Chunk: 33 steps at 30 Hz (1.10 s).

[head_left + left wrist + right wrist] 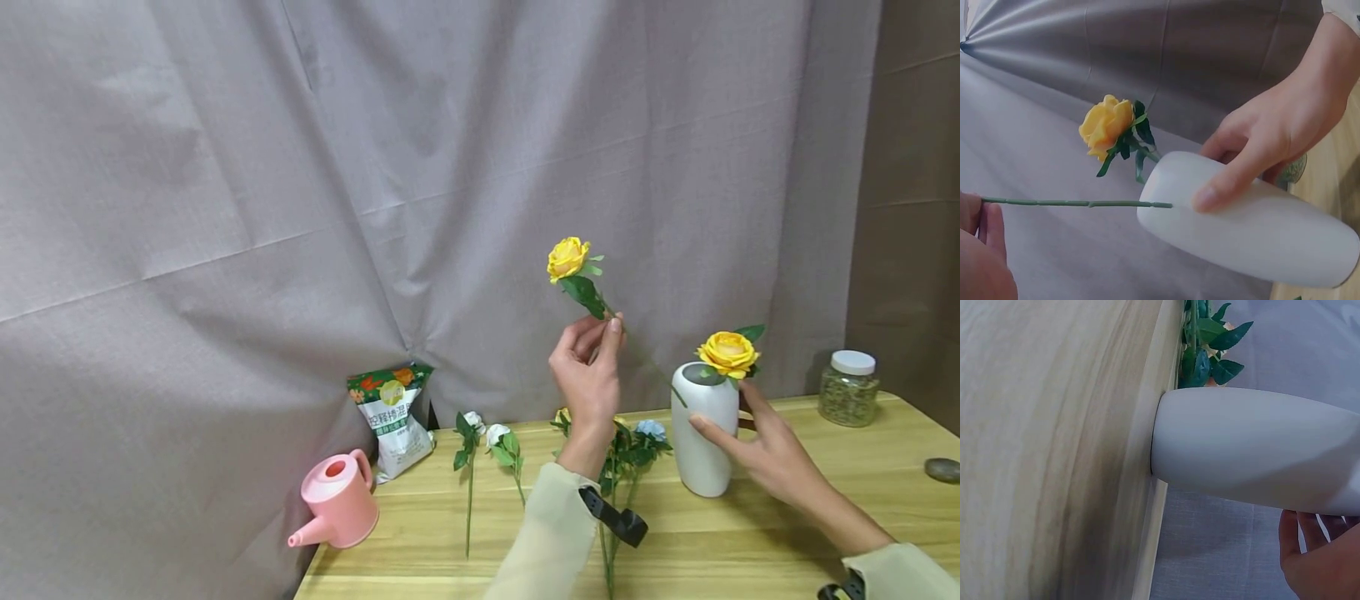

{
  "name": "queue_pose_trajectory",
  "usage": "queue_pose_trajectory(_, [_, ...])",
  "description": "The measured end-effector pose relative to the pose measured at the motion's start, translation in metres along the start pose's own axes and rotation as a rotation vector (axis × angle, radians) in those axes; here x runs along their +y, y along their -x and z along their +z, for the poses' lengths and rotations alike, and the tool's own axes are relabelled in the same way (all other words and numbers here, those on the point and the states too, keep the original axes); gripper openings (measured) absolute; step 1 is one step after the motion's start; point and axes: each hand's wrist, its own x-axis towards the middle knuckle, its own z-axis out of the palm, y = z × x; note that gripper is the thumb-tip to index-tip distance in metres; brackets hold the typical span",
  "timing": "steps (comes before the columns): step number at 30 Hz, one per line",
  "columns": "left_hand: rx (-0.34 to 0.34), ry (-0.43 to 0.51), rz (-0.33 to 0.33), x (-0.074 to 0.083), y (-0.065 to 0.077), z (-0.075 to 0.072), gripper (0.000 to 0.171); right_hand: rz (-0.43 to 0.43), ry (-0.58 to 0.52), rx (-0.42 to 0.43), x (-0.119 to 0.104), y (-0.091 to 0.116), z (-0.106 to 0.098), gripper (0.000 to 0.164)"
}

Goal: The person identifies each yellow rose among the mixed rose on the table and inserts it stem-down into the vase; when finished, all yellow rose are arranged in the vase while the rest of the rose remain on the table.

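My left hand point(588, 379) pinches the green stem of a yellow rose point(567, 259), holding it up with the bloom tilted to the left. The lower end of that stem point(1091, 204) overlaps the outer wall of a white vase point(701, 450) just below its rim. Another yellow rose point(727, 354) stands in the vase, its bloom and leaves above the mouth. Fingers and thumb of my right hand point(772, 458) hold the vase around its upper part. In the right wrist view, the vase point(1241, 450) has its base on the wooden table point(1054, 425).
White roses point(498, 434) and a bunch with a blue flower point(651, 430) lie left of the vase, partly behind my left arm. Further left are a pink watering can point(341, 508) and a printed bag point(397, 437). A lidded jar point(849, 392) and dark stone point(942, 470) sit right.
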Motion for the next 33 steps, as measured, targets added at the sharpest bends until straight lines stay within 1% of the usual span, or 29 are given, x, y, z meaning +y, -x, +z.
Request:
queue_pose_trajectory(5, [0.04, 0.015, 0.023, -0.001, -0.002, 0.009, 0.02, 0.008, 0.0, 0.001, -0.001, 0.0, 0.0, 0.076])
queue_pose_trajectory(8, [0.047, 0.022, 0.04, 0.0, -0.004, 0.013, 0.021, 0.01, 0.001, 0.005, -0.001, -0.001, 0.001, 0.075])
queue_pose_trajectory(12, [0.063, 0.036, 0.046, 0.002, -0.007, 0.018, 0.021, 0.01, 0.006, 0.007, -0.001, -0.001, 0.002, 0.076])
queue_pose_trajectory(21, [0.102, 0.011, 0.083, 0.001, -0.008, 0.025, 0.02, 0.01, 0.004, 0.009, -0.002, 0.0, 0.001, 0.077])
queue_pose_trajectory(23, [0.099, -0.005, 0.082, -0.002, -0.008, 0.025, 0.02, 0.009, 0.004, 0.01, -0.002, 0.0, 0.001, 0.076])
queue_pose_trajectory(26, [0.086, -0.063, 0.069, -0.008, -0.005, 0.025, 0.02, 0.009, 0.005, 0.013, -0.002, 0.0, 0.001, 0.076])
queue_pose_trajectory(30, [0.069, -0.146, 0.037, -0.021, 0.002, 0.023, 0.019, 0.014, 0.009, 0.013, -0.001, 0.0, 0.001, 0.076])
queue_pose_trajectory(33, [0.058, -0.183, 0.032, -0.029, 0.008, 0.022, 0.019, 0.019, 0.013, 0.009, -0.001, 0.0, 0.001, 0.077])
